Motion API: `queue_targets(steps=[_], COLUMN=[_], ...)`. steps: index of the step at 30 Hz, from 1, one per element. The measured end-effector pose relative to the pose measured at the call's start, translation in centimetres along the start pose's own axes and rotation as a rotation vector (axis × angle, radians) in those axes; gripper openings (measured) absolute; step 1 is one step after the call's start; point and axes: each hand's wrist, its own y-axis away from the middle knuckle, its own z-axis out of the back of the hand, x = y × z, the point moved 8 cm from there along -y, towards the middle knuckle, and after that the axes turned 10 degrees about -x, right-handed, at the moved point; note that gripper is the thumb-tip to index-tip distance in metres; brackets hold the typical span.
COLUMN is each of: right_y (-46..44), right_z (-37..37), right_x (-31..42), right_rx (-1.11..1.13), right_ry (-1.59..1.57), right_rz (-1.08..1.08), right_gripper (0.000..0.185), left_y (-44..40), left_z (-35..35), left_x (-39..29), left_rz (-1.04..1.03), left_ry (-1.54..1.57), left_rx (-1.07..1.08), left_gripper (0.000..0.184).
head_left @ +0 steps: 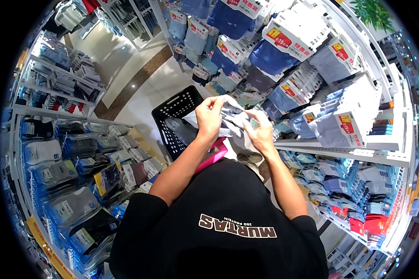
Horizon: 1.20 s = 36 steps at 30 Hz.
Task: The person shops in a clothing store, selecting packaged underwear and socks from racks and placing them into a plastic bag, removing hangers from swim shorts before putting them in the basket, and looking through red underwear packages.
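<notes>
A light grey-white cloth item [233,118] is held between my two hands, above the front of my body. My left hand [209,116] pinches its left side, thumb and fingers pressed together. On the right side, my right hand [259,128] has its fingers closed on the same cloth. Beneath my left hand stands a black perforated basket [172,109] with a dark grey packaged item [181,130] in it. A pink strap or handle [212,156] shows beside my left forearm.
Packaged socks [74,204] hang on a rack at the left. Boxed garments with red price tags [284,39] hang on white shelving at the upper right, above more packs [340,179]. Pale floor [139,88] with a brown stripe runs beyond the basket.
</notes>
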Motion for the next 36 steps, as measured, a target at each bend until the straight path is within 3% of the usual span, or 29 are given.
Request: queue_targets(steps=[1, 2, 5, 6, 7, 9, 10, 14, 17, 23, 26, 27, 29, 31, 33, 36], right_y=[0.4, 1.2, 3.1, 4.2, 4.7, 4.5, 3.5, 1.5, 0.4, 0.2, -0.6, 0.5, 1.4, 1.4, 2.3, 5.1], right_z=[1.0, 0.8, -1.9, -4.1, -5.9, -7.8, -8.9, -8.3, -7.4, -8.3, -10.2, -10.4, -10.0, -8.5, -7.3, -8.6], right_x=[-1.4, -4.6, -11.3, -12.9, -13.5, -13.6, -13.3, -11.3, -8.9, -7.5, -9.7, -9.5, -11.0, -12.4, -15.1, -21.2], right_rx=[-0.077, -0.072, 0.000, 0.068, 0.112, 0.154, 0.128, 0.037, 0.061, 0.050, 0.294, 0.471, 0.505, 0.430, 0.368, 0.529], right_ry=[0.038, -0.010, -0.156, -0.418, -0.589, -0.523, -0.454, 0.032, 0.199, 0.163, 0.123, -0.063, -0.322, -0.445, -0.463, -0.435], right_rz=[-0.056, -0.254, -0.587, -0.800, -0.915, -0.887, -0.759, -0.535, -0.476, -0.589, -0.485, -0.736, -0.735, -0.708, -0.814, -0.979], right_gripper=[0.039, 0.048, 0.069, 0.085, 0.089, 0.085, 0.080, 0.050, 0.049, 0.067, 0.066, 0.059, 0.054, 0.061, 0.059, 0.056], left_y=[0.2, 0.5, 0.9, 1.2, 1.5, 2.3, 2.5, 3.2, 3.5, 3.5, 3.0, 2.7, 1.4, 0.5, 0.1, -0.5], left_z=[0.0, -0.1, -0.9, -1.2, -1.5, -1.9, -2.0, -2.0, -0.9, 2.5, 3.3, 3.6, 5.1, 6.3, 7.2, 7.7], left_x=[-0.3, -0.4, -0.9, -1.1, -1.5, -1.5, -1.3, -2.0, -2.4, -4.2, -3.3, -3.7, -3.6, -4.3, -4.7, -5.2], left_rz=[-0.015, -0.031, -0.093, -0.101, -0.147, -0.093, -0.078, -0.144, -0.165, -0.326, -0.325, -0.340, -0.383, -0.386, -0.369, -0.419], left_ry=[0.000, -0.002, -0.010, 0.002, -0.040, -0.074, -0.118, -0.077, -0.076, -0.313, -0.313, -0.325, -0.265, -0.246, -0.220, -0.176], left_rx=[0.003, 0.008, 0.032, 0.045, 0.048, 0.078, 0.092, 0.101, 0.081, -0.007, -0.068, -0.110, -0.244, -0.301, -0.350, -0.393], left_gripper=[0.015, 0.015, 0.014, 0.013, 0.013, 0.013, 0.015, 0.015, 0.015, 0.012, 0.013, 0.013, 0.016, 0.016, 0.016, 0.014])
